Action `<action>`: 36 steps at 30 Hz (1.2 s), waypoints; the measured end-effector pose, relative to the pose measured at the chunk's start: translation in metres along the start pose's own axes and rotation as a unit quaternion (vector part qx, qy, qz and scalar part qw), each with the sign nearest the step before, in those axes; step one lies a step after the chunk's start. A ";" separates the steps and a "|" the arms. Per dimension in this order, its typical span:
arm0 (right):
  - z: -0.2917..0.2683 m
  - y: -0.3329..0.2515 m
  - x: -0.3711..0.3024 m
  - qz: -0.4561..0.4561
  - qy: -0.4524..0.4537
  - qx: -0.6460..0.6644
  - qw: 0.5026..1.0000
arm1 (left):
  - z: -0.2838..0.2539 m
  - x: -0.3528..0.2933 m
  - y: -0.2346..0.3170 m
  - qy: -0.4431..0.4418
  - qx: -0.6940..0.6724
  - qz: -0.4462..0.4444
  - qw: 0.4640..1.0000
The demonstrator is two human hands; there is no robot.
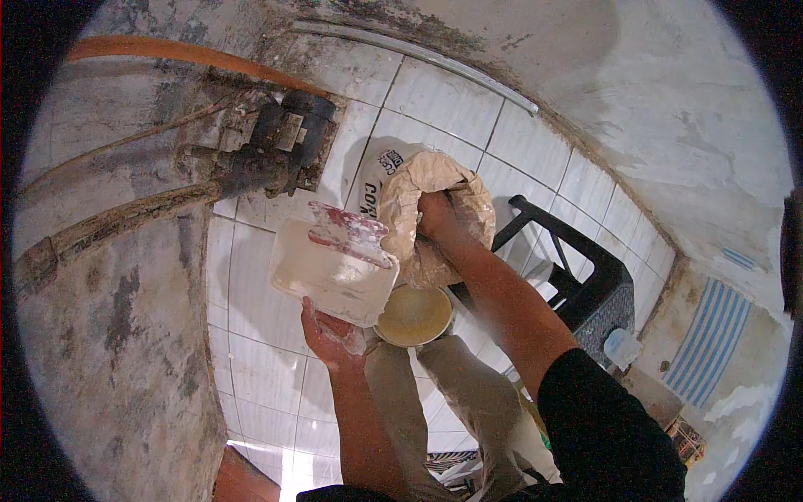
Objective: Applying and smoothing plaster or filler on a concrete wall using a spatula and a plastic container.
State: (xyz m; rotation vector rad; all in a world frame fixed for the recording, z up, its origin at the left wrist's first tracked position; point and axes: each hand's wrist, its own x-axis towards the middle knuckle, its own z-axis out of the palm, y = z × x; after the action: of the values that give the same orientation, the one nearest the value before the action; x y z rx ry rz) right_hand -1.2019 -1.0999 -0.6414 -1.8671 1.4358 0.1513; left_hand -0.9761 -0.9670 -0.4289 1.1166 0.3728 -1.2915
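My left hand (330, 336) grips the near edge of a white rectangular tub (326, 272), holding it up over the tiled floor. A red-stained scraper blade (347, 230) lies across the tub's far rim. My right hand (435, 216) reaches into the rolled-open mouth of a tan paper sack (410, 197) of powder that stands on the floor. The fingers are inside the sack, so what they hold is hidden. A round bowl (412, 316) with a yellowish inside sits just below the sack, by my knees.
A black plastic stool (585, 276) stands right of the sack. A dark pump with rusty pipes (268, 151) sits at the upper left by a rough concrete wall (109, 335). White floor tiles (259, 368) run underfoot. A clear plastic container (623, 347) lies at right.
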 end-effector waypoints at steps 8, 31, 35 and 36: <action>-0.029 -0.050 -0.014 0.184 -0.017 -0.021 0.983 | -0.004 -0.002 0.000 -0.013 -0.003 0.006 1.000; -0.039 -0.038 -0.026 0.018 0.078 -0.110 0.991 | 0.002 0.003 -0.007 -0.035 0.010 -0.020 0.999; -0.060 -0.029 -0.020 -0.028 -0.040 -0.087 0.995 | 0.009 0.006 -0.010 -0.052 0.003 -0.024 0.998; -0.064 -0.041 -0.023 -0.032 -0.043 -0.084 0.995 | 0.009 0.006 -0.009 -0.039 0.018 -0.023 0.999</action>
State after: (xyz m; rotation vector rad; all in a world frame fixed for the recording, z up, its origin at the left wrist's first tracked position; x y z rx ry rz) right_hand -1.1965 -1.1183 -0.5647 -2.0131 1.3385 0.3261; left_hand -0.9853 -0.9767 -0.4329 1.0889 0.3191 -1.3830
